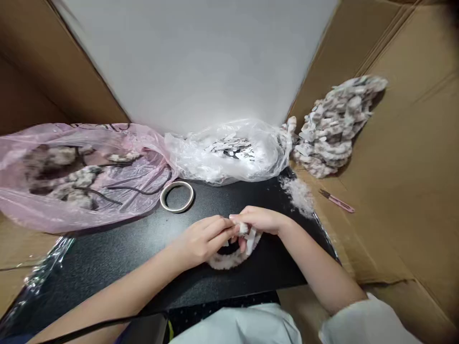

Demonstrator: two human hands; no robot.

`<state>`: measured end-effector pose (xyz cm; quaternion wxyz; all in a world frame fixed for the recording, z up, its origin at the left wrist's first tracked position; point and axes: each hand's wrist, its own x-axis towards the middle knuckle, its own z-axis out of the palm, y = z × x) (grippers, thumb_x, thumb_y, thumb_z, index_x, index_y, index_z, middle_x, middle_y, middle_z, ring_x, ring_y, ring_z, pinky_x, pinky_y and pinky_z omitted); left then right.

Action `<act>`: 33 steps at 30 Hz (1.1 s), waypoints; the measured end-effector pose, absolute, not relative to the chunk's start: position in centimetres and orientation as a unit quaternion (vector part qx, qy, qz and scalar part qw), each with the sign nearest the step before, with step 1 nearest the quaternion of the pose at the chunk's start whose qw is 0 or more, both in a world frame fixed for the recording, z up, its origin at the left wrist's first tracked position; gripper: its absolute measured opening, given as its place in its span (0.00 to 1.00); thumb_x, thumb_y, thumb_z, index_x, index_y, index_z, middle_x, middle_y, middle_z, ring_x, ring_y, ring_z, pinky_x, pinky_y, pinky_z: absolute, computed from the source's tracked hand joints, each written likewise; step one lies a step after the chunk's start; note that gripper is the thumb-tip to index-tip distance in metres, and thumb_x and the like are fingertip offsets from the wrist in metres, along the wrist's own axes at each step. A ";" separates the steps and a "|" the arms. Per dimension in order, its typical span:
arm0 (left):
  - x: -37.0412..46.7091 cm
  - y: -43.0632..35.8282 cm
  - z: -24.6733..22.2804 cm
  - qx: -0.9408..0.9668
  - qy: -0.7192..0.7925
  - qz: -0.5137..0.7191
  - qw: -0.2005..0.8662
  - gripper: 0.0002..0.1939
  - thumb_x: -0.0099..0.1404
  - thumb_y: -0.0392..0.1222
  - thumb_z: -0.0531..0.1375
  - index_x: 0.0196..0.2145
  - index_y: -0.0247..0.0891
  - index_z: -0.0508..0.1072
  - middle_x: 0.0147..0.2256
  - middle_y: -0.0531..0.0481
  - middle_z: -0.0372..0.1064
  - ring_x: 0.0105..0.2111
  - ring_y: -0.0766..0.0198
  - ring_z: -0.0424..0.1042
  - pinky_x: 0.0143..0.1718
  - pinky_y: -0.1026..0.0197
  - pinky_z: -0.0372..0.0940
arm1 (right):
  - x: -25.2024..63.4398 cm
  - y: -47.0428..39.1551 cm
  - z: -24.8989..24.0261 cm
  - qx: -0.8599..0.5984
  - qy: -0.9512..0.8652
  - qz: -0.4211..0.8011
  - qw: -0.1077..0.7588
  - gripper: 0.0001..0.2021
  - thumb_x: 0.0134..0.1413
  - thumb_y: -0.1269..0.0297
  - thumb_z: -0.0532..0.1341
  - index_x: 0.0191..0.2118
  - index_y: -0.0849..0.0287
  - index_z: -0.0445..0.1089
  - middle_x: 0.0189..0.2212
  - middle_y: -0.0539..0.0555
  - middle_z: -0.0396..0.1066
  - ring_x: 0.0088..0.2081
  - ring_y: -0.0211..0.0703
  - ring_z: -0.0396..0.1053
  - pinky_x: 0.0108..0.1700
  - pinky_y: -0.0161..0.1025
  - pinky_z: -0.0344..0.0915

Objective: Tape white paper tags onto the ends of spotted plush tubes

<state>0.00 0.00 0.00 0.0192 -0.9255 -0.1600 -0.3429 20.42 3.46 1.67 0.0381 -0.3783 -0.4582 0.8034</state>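
Over the black tabletop (pixel 118 267), both of my hands meet at a fluffy white-and-brown furry band (pixel 229 262) curved into a loop. My left hand (pixel 202 241) is closed, its fingertips pinching the band at its upper side. Close beside it, my right hand (pixel 261 220) is closed on the same stretch, thumb and fingers pressed together. A white tag-like strip (pixel 251 239) hangs by the right fingers. Part of the loop is hidden behind the fingers.
A roll of tape (pixel 177 197) lies beyond my left hand. Behind it are a pink plastic bag (pixel 143 210) with furry bands and a clear bag (pixel 265 165) of white strips. To the right are piled furry bands (pixel 330 129), white fluff (pixel 297 196) and pink-handled snips (pixel 337 200).
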 end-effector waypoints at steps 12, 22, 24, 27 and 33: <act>0.9 0.1 -0.4 -0.844 -0.282 -0.418 -0.183 0.08 0.66 0.28 0.56 0.39 0.36 0.72 0.34 0.47 0.72 0.32 0.68 0.73 0.33 0.69 0.67 | 17.8 2.5 0.4 -0.472 -0.470 0.658 0.352 0.18 0.32 0.52 0.72 0.19 0.62 0.70 0.14 0.47 0.65 0.16 0.33 0.60 0.18 0.32 0.58; 1.1 -0.1 -0.8 -0.820 -0.315 -0.441 -0.186 0.06 0.63 0.27 0.58 0.31 0.35 0.70 0.29 0.50 0.71 0.26 0.70 0.69 0.27 0.71 0.64 | 17.5 2.4 0.8 -0.497 -0.433 0.680 0.320 0.18 0.32 0.55 0.74 0.19 0.63 0.69 0.12 0.45 0.65 0.11 0.29 0.58 0.12 0.28 0.58; 1.0 0.1 -0.7 -0.830 -0.294 -0.441 -0.177 0.07 0.64 0.27 0.57 0.35 0.35 0.73 0.32 0.48 0.73 0.31 0.68 0.73 0.32 0.70 0.67 | 17.6 2.4 0.8 -0.502 -0.429 0.683 0.313 0.17 0.35 0.57 0.74 0.19 0.63 0.69 0.11 0.45 0.65 0.11 0.28 0.58 0.12 0.27 0.58; 0.9 0.1 -0.8 -0.837 -0.289 -0.443 -0.142 0.08 0.64 0.28 0.59 0.39 0.36 0.74 0.33 0.47 0.74 0.32 0.68 0.74 0.33 0.69 0.69 | 17.6 2.4 0.7 -0.499 -0.421 0.695 0.301 0.16 0.38 0.59 0.73 0.19 0.64 0.68 0.12 0.45 0.66 0.11 0.28 0.59 0.12 0.26 0.57; 0.6 0.4 -1.0 -0.866 -0.270 -0.411 -0.086 0.08 0.66 0.32 0.59 0.43 0.37 0.72 0.35 0.47 0.72 0.33 0.67 0.74 0.34 0.67 0.70 | 17.8 2.6 0.5 -0.494 -0.388 0.721 0.292 0.12 0.44 0.65 0.70 0.20 0.64 0.68 0.11 0.45 0.65 0.10 0.26 0.57 0.11 0.24 0.54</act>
